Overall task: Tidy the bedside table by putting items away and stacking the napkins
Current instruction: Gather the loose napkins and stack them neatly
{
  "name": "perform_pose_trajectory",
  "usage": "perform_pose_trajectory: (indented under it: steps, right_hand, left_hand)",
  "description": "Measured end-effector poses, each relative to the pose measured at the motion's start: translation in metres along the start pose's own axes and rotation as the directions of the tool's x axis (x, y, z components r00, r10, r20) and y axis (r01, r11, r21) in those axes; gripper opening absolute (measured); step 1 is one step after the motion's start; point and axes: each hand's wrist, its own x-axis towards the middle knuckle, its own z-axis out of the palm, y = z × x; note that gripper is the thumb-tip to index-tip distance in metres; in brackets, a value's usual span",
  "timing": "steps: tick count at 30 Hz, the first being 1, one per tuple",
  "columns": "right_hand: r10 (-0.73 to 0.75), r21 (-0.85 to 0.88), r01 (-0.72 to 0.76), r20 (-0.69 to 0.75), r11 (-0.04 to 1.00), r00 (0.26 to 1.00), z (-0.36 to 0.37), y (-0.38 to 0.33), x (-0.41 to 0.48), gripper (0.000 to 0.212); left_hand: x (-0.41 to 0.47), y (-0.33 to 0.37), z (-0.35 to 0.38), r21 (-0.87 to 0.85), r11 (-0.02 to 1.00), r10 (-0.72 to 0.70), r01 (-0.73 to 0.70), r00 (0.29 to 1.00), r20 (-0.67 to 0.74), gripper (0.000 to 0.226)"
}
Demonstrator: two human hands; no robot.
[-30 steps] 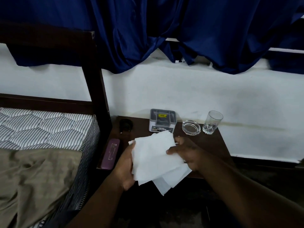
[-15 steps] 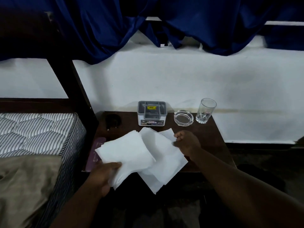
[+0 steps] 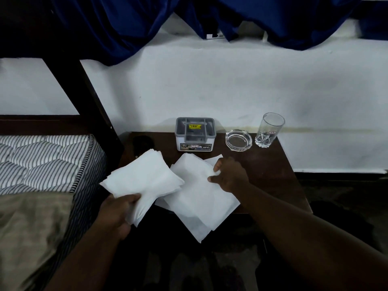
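White paper napkins in two lots: left hand (image 3: pixel 117 208) clamps a gathered stack of napkins (image 3: pixel 142 181) by its near corner, thumb on top and fingers under, stack lifted off the wood and fanning up and away toward the back-left. Loose napkins (image 3: pixel 199 198) lie spread on the bedside table (image 3: pixel 273 171), overlapping each other, near corners hanging past the front edge. Right hand (image 3: pixel 228 175) sits on their far-right part, thumb and fingertips closed in a pinch on the top sheet's edge; how many sheets it has caught, cannot tell. Key relation: loose pile lies just right of the held stack, their edges overlapping in view, both diamond-wise to the table front, so the held stack likely needs to go right and down onto the pile, or the pinched sheet left onto the stack; right hand is the nearer one to the loose sheets. Dark brown wooden top, smooth. At the back: grey-lidded box (image 3: pixel 195 134), glass ashtray (image 3: pixel 238 140), empty drinking glass (image 3: pixel 269 130), all well clear of the napkins. Small dark object at back-left, too dim to identify. Striped mattress (image 3: pixel 46 162) beside the table on the left, white wall behind, blue curtain (image 3: pixel 117 26) above. Room is dim.
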Motion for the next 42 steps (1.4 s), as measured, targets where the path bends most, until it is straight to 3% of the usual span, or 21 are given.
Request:
perform_pose_trajectory:
  steps: [4, 11, 18, 33, 39, 42]
  right_hand:
    - [-0.006, 0.046, 0.007, -0.023, 0.999, 1.000, 0.005, -0.001, -0.002, 0.034]
    - [-0.026, 0.126, 0.027, -0.015, 0.992, 1.000, 0.008, 0.000, 0.000, 0.057]
    - [-0.018, 0.239, 0.037, -0.080, 0.970, 0.997, 0.007, 0.000, -0.003, 0.046]
    - [-0.166, 0.053, 0.178, -0.178, 0.983, 0.970, 0.002, 0.005, -0.021, 0.027]
    - [-0.137, 0.030, 0.146, -0.196, 0.989, 0.971, 0.006, 0.006, -0.020, 0.016]
    - [-0.129, 0.023, 0.134, -0.151, 0.991, 0.980, 0.010, 0.009, -0.019, 0.022]
  left_hand:
    - [0.000, 0.000, 0.001, -0.032, 0.999, -0.014, 0.014, 1.000, -0.005, 0.044]
    - [-0.005, 0.002, 0.005, -0.127, 0.991, -0.031, 0.031, 1.000, 0.003, 0.038]
    - [-0.008, 0.002, 0.007, -0.122, 0.992, -0.017, 0.014, 1.000, -0.019, 0.043]
    - [-0.012, 0.004, 0.012, -0.116, 0.993, 0.011, -0.014, 1.000, -0.026, 0.045]
    - [-0.018, 0.007, 0.015, -0.134, 0.991, 0.027, -0.029, 1.000, -0.014, 0.051]
    - [-0.022, 0.009, 0.018, -0.125, 0.992, 0.035, -0.037, 0.999, -0.021, 0.052]
